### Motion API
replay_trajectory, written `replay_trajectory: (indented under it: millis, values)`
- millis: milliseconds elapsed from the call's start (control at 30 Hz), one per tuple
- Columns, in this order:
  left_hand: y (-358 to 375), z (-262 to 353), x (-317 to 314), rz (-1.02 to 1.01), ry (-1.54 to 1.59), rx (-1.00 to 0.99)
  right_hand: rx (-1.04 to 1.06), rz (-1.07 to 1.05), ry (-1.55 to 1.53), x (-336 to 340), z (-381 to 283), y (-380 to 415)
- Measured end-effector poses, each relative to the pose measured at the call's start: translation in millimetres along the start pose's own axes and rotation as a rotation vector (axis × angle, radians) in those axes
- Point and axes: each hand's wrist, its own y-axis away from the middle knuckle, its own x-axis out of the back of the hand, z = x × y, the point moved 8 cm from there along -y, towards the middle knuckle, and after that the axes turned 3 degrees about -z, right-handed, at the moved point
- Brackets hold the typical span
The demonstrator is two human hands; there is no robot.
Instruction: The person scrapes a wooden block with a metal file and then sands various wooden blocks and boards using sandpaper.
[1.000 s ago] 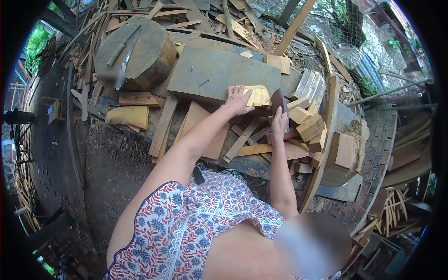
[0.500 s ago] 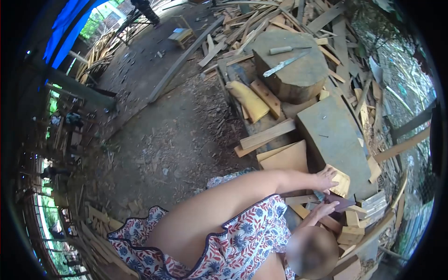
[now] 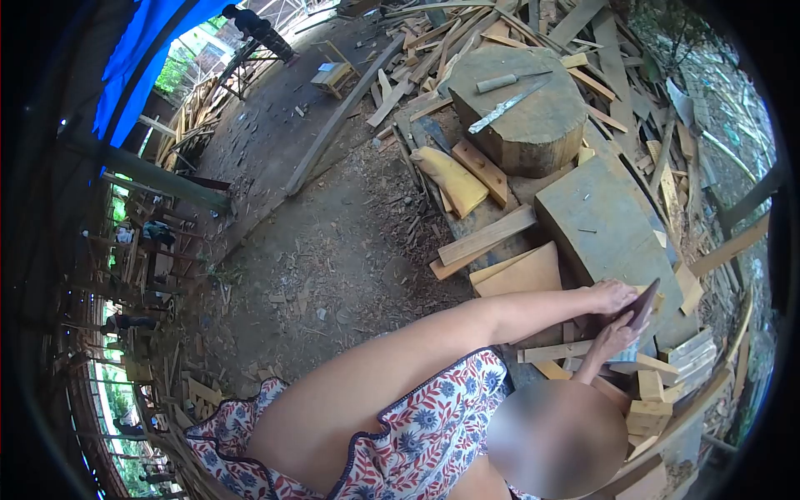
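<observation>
My left hand point(image 3: 613, 296) reaches in at the end of the long bare arm. Its fingers are curled at a pale wooden block point(image 3: 658, 298), most of which is hidden behind a dark reddish-brown sheet. The sheet point(image 3: 642, 305) stands tilted, and my right hand point(image 3: 616, 337) grips it from below, close beside the left. Both hands are over the near end of a grey flat-topped block point(image 3: 596, 225). Two nails seem to lie on that top.
On a round wood stump point(image 3: 533, 117) lie a knife-like blade point(image 3: 510, 108) and a handled tool point(image 3: 498, 82). Cut wood pieces point(image 3: 487, 237) surround the work spot. A pile of scrap planks point(image 3: 467, 46) spreads behind. Another person point(image 3: 254, 29) stands at the far upper left.
The sheet has moved up and right and is tilted over the block, covering much of it. My right hand rose with it, nearer my left hand. The view has shifted slightly.
</observation>
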Motion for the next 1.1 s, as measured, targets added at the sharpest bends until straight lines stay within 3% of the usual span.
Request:
replay_trajectory:
  millis: [100, 133, 267, 300, 367, 400, 500, 533, 633, 667, 833, 900, 933, 967, 1067, 1100]
  values:
    - [-11, -11, 7, 0.056, 0.05, -0.009, 0.121, -0.11, 0.104, -3, -23, -24]
    - [-13, -14, 8, 0.024, 0.064, 0.055, 0.172, -0.064, 0.047, -2, -26, -26]
    - [-11, -14, -3, 0.038, 0.155, 0.015, 0.356, -0.028, -0.203, 7, -56, -7]
    - [-8, -13, -11, 0.033, 0.158, 0.019, 0.351, -0.031, -0.2, 6, -50, -4]
    - [-2, -6, -11, 0.181, 0.009, -0.06, 0.121, -0.127, -0.385, -9, -14, -1]
    - [-2, -5, -11, 0.175, 0.008, -0.056, 0.177, -0.023, -0.219, -6, -12, 2]
    - [-6, -9, -8, 0.07, 0.077, 0.031, 0.189, 0.015, -0.063, 3, -25, -27]
    - [-8, -11, -7, 0.093, 0.097, 0.012, 0.113, 0.042, 0.014, -3, -6, -42]
    - [-12, -14, -10, 0.082, 0.079, 0.01, 0.013, -0.133, -0.022, -21, 26, -76]
    - [-13, -14, -10, 0.079, 0.077, 0.0, 0.002, -0.096, -0.074, -22, 30, -73]
    - [-14, -16, -17, -0.01, 0.049, 0.039, 0.049, -0.111, -0.377, -16, -12, -1]
    - [-8, -3, -7, -0.013, 0.087, 0.008, -0.035, -0.09, -0.393, -9, -30, 37]
    - [-2, 6, -1, -0.013, 0.121, -0.021, -0.224, -0.164, -0.432, -10, -31, 49]
    - [-10, -9, -12, -0.022, 0.122, -0.015, -0.234, -0.163, -0.429, -9, -32, 47]
    - [-19, -13, -15, -0.045, 0.196, -0.083, 0.09, -0.019, -0.294, 10, -60, 16]
    - [-19, -13, -16, -0.05, 0.199, -0.08, 0.055, 0.012, -0.235, 2, -40, 2]
